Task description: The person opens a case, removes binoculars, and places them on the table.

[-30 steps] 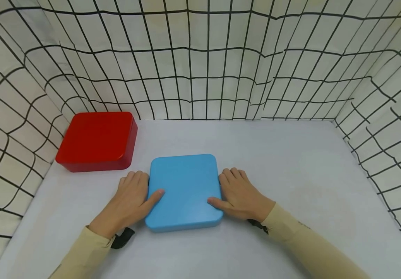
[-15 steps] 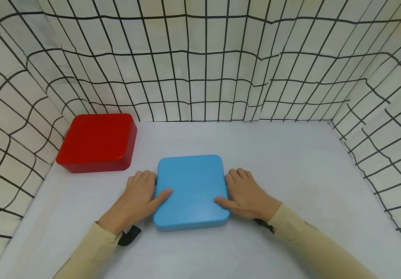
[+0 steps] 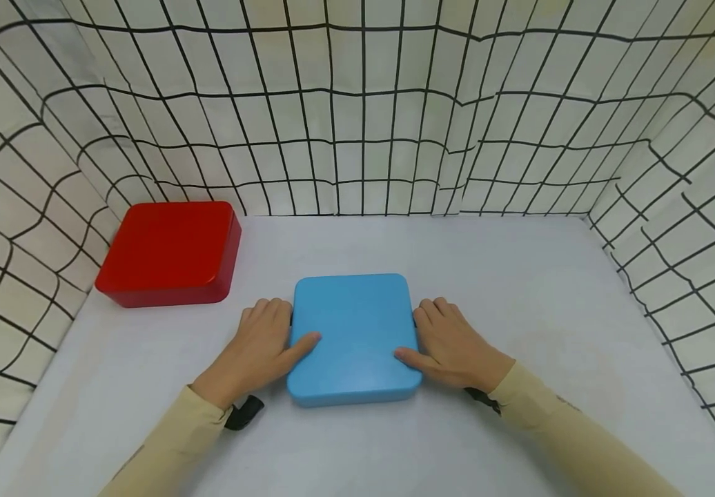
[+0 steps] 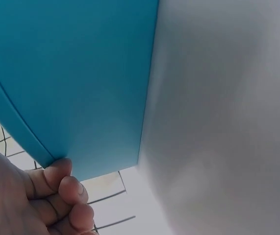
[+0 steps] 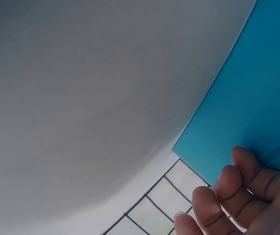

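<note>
As both thumbs lie over its top, the blue box (image 3: 354,331) is pinched from two sides. On the left hand (image 3: 258,348), the thumb stretches across the edge while the other fingers (image 4: 73,190) are bent and bunched together, at least one tip pressed to the side wall near a seam. The right hand (image 3: 457,345) mirrors it, thumb on the top near the edge, fingers (image 5: 228,182) curled side by side and the uppermost tip against the wall; whether the lower ones touch, I cannot tell.

From where I stand, the blue box shows a smooth, unbroken top, so whatever might be inside is hidden. Much the same goes for the red box (image 3: 168,245), which sits with its plain top up at the back left of the white table (image 3: 550,276), near the black-gridded wall (image 3: 363,110) and apart from both hands.

Between the two palms, the blue box lies near the table's middle, its top face under the thumbs and its sides against the fingertips.
</note>
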The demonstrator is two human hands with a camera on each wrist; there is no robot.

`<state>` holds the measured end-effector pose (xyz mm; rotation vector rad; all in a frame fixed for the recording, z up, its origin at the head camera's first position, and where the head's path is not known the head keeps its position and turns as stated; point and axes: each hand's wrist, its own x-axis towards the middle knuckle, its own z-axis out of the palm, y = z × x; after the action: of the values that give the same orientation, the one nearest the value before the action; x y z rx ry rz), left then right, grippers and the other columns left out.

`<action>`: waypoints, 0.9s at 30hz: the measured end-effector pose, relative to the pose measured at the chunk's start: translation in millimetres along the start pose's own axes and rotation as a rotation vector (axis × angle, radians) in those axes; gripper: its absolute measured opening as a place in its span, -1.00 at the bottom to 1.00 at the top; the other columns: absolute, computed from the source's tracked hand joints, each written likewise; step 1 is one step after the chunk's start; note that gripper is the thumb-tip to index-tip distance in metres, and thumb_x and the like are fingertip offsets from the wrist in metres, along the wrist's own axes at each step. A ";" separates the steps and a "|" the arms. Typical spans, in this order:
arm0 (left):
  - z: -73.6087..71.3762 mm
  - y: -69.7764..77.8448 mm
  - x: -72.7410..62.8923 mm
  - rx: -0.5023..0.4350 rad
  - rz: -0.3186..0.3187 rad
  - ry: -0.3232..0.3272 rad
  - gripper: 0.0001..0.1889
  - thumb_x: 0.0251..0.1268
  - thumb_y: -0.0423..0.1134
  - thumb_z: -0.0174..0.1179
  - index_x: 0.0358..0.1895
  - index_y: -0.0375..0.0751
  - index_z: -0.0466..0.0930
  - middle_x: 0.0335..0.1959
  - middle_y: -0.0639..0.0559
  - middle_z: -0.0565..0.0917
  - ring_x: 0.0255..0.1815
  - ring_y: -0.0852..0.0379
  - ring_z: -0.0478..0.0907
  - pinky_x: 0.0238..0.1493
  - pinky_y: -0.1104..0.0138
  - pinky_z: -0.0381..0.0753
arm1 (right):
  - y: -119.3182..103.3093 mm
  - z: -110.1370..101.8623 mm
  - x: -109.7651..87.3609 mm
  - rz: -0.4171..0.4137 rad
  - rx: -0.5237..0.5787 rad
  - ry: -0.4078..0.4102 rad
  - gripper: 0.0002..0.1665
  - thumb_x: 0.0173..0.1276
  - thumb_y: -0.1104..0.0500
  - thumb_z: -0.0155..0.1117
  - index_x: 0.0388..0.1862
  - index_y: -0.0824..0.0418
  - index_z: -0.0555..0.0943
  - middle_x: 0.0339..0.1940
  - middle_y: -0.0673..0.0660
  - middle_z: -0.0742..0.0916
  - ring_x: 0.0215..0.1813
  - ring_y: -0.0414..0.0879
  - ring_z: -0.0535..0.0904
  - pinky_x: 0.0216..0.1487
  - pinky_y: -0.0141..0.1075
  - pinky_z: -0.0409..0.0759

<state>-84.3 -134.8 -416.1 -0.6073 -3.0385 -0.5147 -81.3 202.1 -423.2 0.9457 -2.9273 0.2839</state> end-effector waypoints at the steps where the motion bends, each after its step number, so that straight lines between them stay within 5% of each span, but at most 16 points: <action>1: 0.4 1.3 1.1 0.008 0.000 0.000 -0.47 0.40 0.24 0.17 -0.06 -0.23 0.43 -0.30 -0.04 0.46 -0.19 0.06 0.36 -0.16 0.23 0.20 | 0.9 -0.6 -0.7 0.004 0.002 -0.003 -0.27 0.50 -0.43 0.01 -0.13 0.27 0.49 -0.23 0.09 0.52 -0.13 -0.02 0.34 0.00 -0.15 0.37; 27: 9.5 24.7 18.4 0.096 0.051 0.036 -0.46 0.40 0.24 0.12 -0.10 -0.27 0.45 -0.32 -0.08 0.48 -0.20 0.02 0.39 -0.15 0.19 0.27 | 21.2 -3.4 -18.7 0.062 -0.008 -0.017 -0.31 0.48 -0.39 0.07 -0.10 0.25 0.48 -0.20 0.09 0.51 -0.04 0.01 0.36 0.10 -0.05 0.39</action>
<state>-91.5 -103.4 -416.0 -0.6615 -2.9841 -0.3719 -78.6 230.4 -425.2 0.8616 -2.9747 0.2689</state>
